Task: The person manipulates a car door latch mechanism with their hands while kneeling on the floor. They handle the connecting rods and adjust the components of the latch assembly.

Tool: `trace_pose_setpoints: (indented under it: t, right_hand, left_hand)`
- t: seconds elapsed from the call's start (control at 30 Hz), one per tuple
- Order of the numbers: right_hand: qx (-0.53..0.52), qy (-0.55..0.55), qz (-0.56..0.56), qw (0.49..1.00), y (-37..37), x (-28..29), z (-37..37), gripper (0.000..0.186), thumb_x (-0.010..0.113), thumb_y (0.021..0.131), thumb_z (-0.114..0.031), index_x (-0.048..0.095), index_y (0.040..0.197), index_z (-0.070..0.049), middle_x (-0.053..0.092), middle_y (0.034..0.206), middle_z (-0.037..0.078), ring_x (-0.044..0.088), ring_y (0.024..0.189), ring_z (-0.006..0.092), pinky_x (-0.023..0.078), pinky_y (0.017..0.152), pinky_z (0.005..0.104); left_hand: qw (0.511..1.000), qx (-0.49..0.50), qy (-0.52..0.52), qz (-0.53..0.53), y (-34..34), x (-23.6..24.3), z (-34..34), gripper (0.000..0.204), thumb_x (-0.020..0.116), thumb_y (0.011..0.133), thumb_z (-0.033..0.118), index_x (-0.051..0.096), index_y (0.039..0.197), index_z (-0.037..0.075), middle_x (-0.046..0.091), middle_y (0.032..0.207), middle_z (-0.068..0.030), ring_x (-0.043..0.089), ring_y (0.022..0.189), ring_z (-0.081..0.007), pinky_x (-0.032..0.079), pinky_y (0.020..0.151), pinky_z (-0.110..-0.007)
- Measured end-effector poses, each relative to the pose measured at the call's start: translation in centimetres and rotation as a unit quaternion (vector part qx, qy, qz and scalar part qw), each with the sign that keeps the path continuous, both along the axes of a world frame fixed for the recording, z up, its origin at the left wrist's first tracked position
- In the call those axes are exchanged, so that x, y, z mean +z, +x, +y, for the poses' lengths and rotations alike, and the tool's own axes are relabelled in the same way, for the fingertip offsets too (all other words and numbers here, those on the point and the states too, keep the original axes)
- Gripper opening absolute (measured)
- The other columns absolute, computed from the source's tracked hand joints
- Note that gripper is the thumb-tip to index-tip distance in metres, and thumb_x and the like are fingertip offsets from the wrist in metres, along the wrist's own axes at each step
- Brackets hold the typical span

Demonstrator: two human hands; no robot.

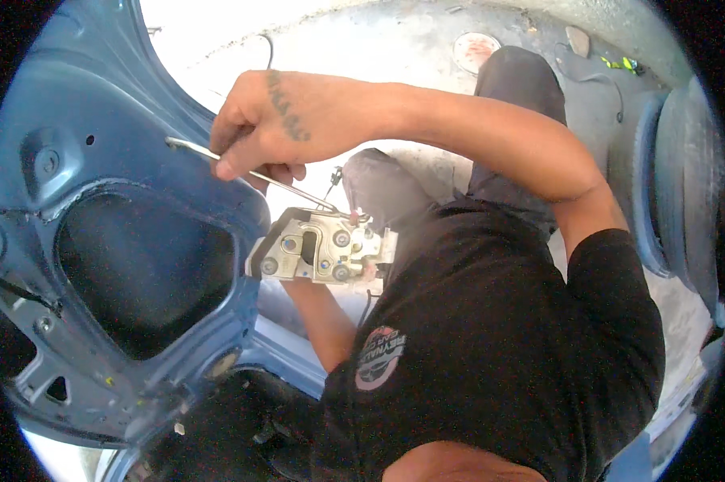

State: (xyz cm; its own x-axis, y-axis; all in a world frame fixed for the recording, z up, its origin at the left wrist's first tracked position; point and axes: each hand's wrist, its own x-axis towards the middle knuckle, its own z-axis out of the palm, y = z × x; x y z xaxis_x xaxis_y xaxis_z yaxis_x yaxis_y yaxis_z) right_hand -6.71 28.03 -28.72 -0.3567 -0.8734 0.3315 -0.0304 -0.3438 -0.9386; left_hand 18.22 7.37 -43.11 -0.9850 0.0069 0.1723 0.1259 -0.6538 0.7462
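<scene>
A pale metal car door latch (322,251) with several round rivets faces up in front of my torso, beside the blue door. My left forearm (324,317) runs up beneath it, and my left hand supports it from behind, its fingers hidden by the latch. Above and to the left, my right hand (270,132) pinches a thin metal rod (302,193) between thumb and fingers. One end of the rod meets the latch's upper edge; its other, bent end (178,143) reaches over the door panel. A small dark clip (336,175) on a thin wire sticks up near the latch.
The blue door panel (25,189) with a large dark opening fills the left. My knees (523,80) are at the top. On the floor lie a round whitish lid (476,52), a stone (578,40) and a thin cable (615,88). Rounded blue-grey objects (684,193) stand right.
</scene>
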Motion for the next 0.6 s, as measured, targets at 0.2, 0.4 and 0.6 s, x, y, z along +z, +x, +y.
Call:
trace_pose_setpoints:
  t: [0.2,0.4,0.6]
  right_hand:
    - [0.069,0.014,-0.012,0.997,-0.1,-1.8,-0.1,0.029,0.066,0.094,-0.022,0.072,0.089,0.005,0.067,0.065,0.008,0.064,0.054,0.0149,0.051,0.051,0.0306]
    - [0.073,0.029,0.044,0.996,-0.2,-0.7,0.6,0.029,0.065,0.095,-0.024,0.071,0.09,0.004,0.065,0.064,0.007,0.062,0.055,0.014,0.048,0.052,0.03]
    - [0.061,0.016,0.042,0.997,-1.8,-3.5,0.7,0.03,0.063,0.094,-0.023,0.071,0.086,0.005,0.068,0.067,0.009,0.064,0.055,0.0173,0.051,0.052,0.0334]
  left_hand:
    - [0.993,0.108,-0.036,-0.011,1.0,-0.1,0.2,0.046,0.049,0.101,0.037,0.052,0.131,0.002,0.059,0.128,-0.0149,0.056,0.112,-0.0242,0.044,0.095,-0.042]
    - [0.953,0.271,-0.126,-0.048,2.2,-1.6,0.8,0.033,0.061,0.096,0.026,0.061,0.113,-0.001,0.067,0.109,-0.0158,0.063,0.091,-0.0196,0.05,0.077,-0.035]
    - [0.821,0.261,-0.432,-0.267,0.0,0.1,4.4,0.019,0.068,0.092,0.014,0.066,0.099,-0.004,0.072,0.092,-0.0166,0.065,0.072,-0.0157,0.053,0.062,-0.031]
